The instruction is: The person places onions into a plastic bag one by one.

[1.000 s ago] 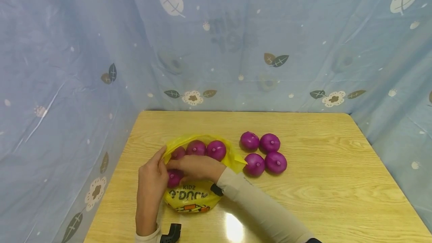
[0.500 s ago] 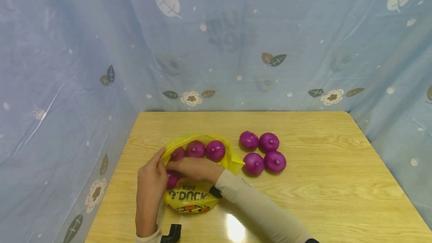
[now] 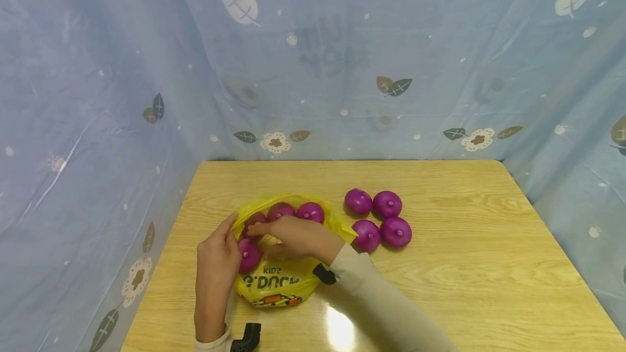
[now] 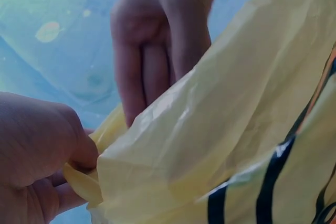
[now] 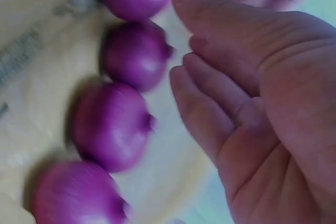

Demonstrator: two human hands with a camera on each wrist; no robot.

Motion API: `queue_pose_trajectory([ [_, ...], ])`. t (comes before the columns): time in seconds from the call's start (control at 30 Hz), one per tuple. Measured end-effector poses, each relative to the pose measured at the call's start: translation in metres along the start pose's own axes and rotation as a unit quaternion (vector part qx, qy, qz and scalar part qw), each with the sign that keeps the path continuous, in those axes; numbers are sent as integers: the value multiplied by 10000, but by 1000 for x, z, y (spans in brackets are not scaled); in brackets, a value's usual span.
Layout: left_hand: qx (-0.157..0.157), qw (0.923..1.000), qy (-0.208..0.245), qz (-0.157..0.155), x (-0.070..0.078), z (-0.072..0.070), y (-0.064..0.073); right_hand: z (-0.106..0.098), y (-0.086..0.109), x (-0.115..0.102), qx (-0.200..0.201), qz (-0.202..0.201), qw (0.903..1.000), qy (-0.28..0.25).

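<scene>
A yellow plastic bag [image 3: 274, 286] lies on the wooden table [image 3: 469, 265] with several purple onions inside it. My left hand [image 3: 215, 262] pinches the bag's left rim [image 4: 84, 182] between thumb and fingers. My right hand [image 3: 293, 237] hovers over the bag's mouth with its fingers relaxed and holds nothing. One onion [image 3: 249, 255] lies just beneath it, between both hands. In the right wrist view the open palm [image 5: 252, 103] is beside a row of onions [image 5: 110, 127] on the yellow plastic. In the left wrist view the bag [image 4: 220, 129] fills the frame.
Several more purple onions [image 3: 386, 204] lie in a cluster on the table just right of the bag. Blue patterned sheeting [image 3: 342, 58] walls in the table at the back and on both sides. The table's right half is bare wood.
My right hand has lifted and drawn back a little towards the right. The onion it covered now shows between the hands. The left hand keeps its pinch on the bag.
</scene>
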State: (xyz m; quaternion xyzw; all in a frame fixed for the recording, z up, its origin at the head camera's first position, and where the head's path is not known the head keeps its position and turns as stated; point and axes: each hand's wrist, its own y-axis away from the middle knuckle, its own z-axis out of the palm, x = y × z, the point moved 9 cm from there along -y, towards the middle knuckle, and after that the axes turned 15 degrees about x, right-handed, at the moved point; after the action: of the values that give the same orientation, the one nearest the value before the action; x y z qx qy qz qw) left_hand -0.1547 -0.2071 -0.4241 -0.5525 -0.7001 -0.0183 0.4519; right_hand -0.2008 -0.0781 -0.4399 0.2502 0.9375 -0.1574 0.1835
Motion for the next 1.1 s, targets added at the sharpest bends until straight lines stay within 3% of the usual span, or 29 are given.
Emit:
queue_pose_trajectory([
  [0.13, 7, 10000, 24, -1, 1, 0, 0, -32, 13, 0, 397, 220, 9989, -66],
  [0.27, 53, 10000, 59, 14, 2, 0, 0, -68, 30, -2, 1011, 336, 9931, -484],
  [0.4, 69, 10000, 66, 10, 3, 0, -1, -97, 52, 2, 1558, 661, 9822, -817],
  [0.6, 72, 10000, 32, 16, 2, -1, 0, -132, 89, 17, 2469, 1090, 9617, -484],
  [0.77, 31, 10000, 45, -32, 1, 0, -1, -148, 115, 33, 3082, 1378, 9406, -358],
  [1.1, -26, 9999, 46, -101, 0, 0, 0, -156, 163, 61, 3588, 2002, 9116, -149],
])
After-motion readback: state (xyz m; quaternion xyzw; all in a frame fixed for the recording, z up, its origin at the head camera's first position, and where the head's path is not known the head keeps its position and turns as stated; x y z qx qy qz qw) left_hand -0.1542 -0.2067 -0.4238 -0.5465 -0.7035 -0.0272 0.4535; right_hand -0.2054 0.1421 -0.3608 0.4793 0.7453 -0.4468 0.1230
